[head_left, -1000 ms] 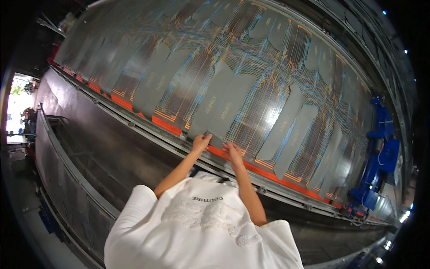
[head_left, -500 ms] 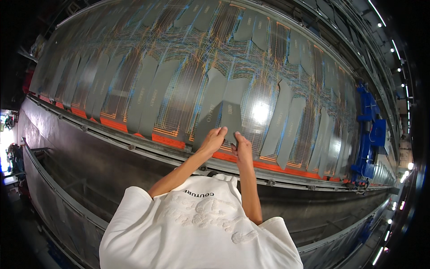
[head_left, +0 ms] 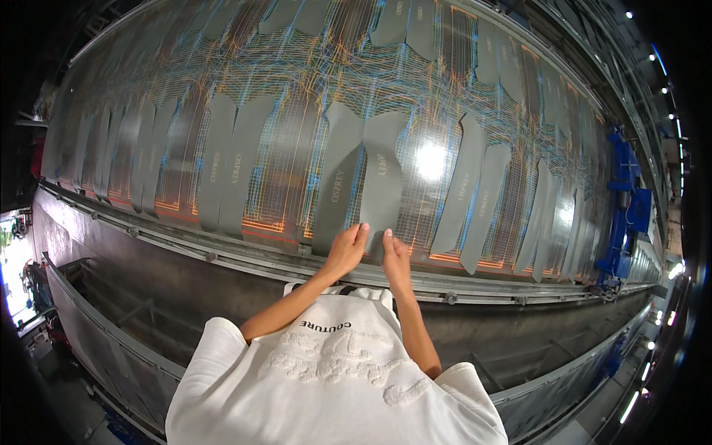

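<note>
A grey cut panel (head_left: 383,185), narrow with a wavy outline and small lettering, lies lengthwise on the long table (head_left: 293,185). Its near end is between my hands. My left hand (head_left: 345,251) is closed at that end's left edge, thumb and fingers together in a pinch. On the right edge, my right hand (head_left: 397,258) pinches the same panel. Close along its left side lies a second grey panel (head_left: 337,185), also lettered. Orange, blue and yellow lines cover the dark tabletop around them.
More grey panels lie in pairs along the table, such as one pair member (head_left: 489,200) to the right. A metal rail (head_left: 211,257) runs along the near edge. A blue machine carriage (head_left: 621,208) straddles the table's right end. A metal trough (head_left: 148,311) lies below the near edge.
The panel's near part was lifted and bent; now it lies flatter and straighter beside its neighbour. Both hands have come slightly nearer to me. The view has shifted a little.
</note>
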Action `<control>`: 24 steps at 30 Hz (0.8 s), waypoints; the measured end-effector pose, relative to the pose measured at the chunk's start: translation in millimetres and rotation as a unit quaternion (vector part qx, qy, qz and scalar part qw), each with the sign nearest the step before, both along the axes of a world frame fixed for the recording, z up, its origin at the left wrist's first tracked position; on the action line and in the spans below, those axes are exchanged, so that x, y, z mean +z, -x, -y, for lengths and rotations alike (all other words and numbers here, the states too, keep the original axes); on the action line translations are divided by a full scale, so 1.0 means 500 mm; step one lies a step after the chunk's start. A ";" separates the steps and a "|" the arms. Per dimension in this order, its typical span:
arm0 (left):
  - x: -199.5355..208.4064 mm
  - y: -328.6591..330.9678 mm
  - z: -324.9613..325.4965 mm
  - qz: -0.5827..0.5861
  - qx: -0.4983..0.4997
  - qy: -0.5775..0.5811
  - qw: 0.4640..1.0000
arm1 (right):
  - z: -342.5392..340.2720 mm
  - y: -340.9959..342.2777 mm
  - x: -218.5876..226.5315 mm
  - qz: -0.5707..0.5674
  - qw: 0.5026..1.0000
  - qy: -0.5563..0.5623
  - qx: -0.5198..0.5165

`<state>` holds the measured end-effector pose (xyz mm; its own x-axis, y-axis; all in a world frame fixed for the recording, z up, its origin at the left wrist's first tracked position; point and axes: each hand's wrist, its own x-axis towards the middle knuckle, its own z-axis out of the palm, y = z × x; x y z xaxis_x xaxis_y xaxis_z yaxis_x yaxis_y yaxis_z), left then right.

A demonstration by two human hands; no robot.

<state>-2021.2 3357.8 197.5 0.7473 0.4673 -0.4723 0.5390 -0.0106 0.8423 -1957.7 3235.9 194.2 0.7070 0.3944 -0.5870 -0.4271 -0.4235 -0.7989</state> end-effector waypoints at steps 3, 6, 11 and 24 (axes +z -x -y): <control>-0.132 0.052 0.009 -0.114 -0.118 -0.074 0.984 | 0.052 0.033 -0.149 -0.003 0.990 0.101 0.102; -0.205 0.108 0.020 -0.181 -0.157 -0.092 0.966 | 0.085 0.087 -0.243 -0.025 0.992 0.112 0.048; -0.183 0.137 -0.028 -0.236 -0.162 -0.034 0.958 | 0.086 0.088 -0.176 0.213 0.916 0.295 0.169; -0.227 0.145 -0.088 -0.192 0.122 0.194 0.954 | -0.041 0.091 -0.242 0.009 0.986 0.079 0.149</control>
